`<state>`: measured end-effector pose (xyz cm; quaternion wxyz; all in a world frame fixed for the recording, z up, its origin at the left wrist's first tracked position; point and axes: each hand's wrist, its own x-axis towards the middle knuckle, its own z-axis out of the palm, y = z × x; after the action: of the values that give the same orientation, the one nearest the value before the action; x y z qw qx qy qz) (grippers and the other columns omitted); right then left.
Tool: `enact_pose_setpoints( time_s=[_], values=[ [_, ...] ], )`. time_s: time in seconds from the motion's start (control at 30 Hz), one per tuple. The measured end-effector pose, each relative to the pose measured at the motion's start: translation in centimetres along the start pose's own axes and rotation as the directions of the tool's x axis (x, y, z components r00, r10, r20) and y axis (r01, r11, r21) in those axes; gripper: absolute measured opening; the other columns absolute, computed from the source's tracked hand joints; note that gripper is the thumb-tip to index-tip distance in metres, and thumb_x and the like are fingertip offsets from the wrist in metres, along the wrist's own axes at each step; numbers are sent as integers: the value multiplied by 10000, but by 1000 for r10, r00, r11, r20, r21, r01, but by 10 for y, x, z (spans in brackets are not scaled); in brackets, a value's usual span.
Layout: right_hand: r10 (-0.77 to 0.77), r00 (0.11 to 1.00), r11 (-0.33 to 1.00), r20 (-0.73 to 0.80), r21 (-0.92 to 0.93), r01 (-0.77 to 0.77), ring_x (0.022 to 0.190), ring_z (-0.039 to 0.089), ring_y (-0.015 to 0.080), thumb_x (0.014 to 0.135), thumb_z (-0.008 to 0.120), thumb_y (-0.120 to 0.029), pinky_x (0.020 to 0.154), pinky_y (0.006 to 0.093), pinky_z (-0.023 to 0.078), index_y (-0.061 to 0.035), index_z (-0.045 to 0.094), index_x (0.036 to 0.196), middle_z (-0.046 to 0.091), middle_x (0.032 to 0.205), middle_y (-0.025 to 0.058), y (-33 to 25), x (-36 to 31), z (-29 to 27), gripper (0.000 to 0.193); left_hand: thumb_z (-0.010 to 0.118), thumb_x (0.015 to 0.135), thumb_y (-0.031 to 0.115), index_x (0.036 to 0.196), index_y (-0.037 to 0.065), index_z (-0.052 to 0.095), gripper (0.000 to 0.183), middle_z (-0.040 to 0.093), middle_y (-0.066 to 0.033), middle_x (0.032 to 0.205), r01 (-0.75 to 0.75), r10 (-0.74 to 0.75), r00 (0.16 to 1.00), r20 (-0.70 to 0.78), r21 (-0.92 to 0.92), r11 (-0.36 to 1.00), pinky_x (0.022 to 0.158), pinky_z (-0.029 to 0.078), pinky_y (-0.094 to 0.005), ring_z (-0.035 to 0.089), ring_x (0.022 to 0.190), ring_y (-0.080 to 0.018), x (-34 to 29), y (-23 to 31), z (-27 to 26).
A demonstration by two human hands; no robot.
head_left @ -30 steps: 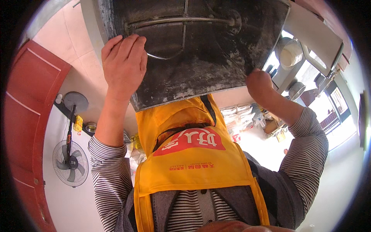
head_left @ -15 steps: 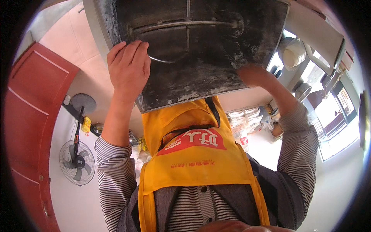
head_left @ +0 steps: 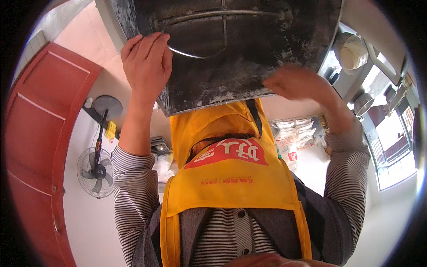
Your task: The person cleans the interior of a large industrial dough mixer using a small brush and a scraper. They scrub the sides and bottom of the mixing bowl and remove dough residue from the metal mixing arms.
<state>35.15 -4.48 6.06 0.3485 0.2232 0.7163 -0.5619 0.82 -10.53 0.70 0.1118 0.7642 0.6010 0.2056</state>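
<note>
A dark, worn metal panel (head_left: 213, 80) with pale scuffs and a light-coloured side edge fills the top middle. A straight metal tube (head_left: 222, 14) crosses it, and a thin curved metal rod (head_left: 195, 56) arcs below that tube. My left hand (head_left: 147, 62) lies over the panel's left edge, close to one end of the curved rod. Its fingers are bent and pressed together; what they grip is hidden. Over the lower right of the panel is my right hand (head_left: 293, 82), blurred by motion. Its fingers cannot be made out clearly, nor whether they touch the surface.
My yellow apron (head_left: 227, 191) hangs just below the panel. A standing fan (head_left: 95, 171) and a red door (head_left: 38, 147) are at the left. White packages (head_left: 296, 133) lie behind my right arm. Pots, including a pale bucket (head_left: 353, 55), are at the upper right.
The panel sits slightly higher in view. My left hand has shifted slightly up with it. My blurred right hand has moved a little left relative to the panel.
</note>
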Motion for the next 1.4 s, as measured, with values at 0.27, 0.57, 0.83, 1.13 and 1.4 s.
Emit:
enact_pose_setpoints(
  time_s=[0.27,0.57,0.83,1.13,1.4],
  values=[
    [194,973,979,128,-86,-184,964,676,317,942,558,-236,866,422,538,-99,705,1154,713,1063,141,37,-50,-28,292,681,807,76,978,129,728,185,728,-8,986,12,-13,1000,13,52,999,967,446,-331,668,910,-180,-4,0,-1],
    [-171,982,969,-82,169,183,836,707,283,968,604,-235,743,362,556,-67,689,1209,732,1050,140,-1,25,9,306,673,817,62,975,127,720,177,727,-4,992,-3,3,1000,12,27,1000,959,451,-335,668,911,-187,1,0,1],
    [-86,994,993,67,90,80,950,687,328,966,579,-196,833,397,552,-71,646,1280,708,1116,163,-18,26,-1,345,630,828,33,1047,100,698,238,717,-44,1037,68,-69,997,-30,-38,997,972,441,-341,654,1000,-221,-5,1,-4],
    [-20,798,982,-602,136,128,1013,662,337,923,580,-181,872,438,557,-76,650,1210,672,1221,113,-6,29,65,313,591,877,103,1210,84,638,336,660,-69,1200,33,-68,974,218,160,987,1110,306,-450,596,1150,-216,-2,13,-12],
    [346,452,937,-822,326,-124,866,668,352,908,641,-86,732,420,572,-135,568,1357,670,1064,124,23,-38,105,457,537,873,170,1046,32,723,289,697,-121,1070,-315,-59,720,691,402,860,1103,308,-572,548,1183,-310,-14,28,37]
  ],
)
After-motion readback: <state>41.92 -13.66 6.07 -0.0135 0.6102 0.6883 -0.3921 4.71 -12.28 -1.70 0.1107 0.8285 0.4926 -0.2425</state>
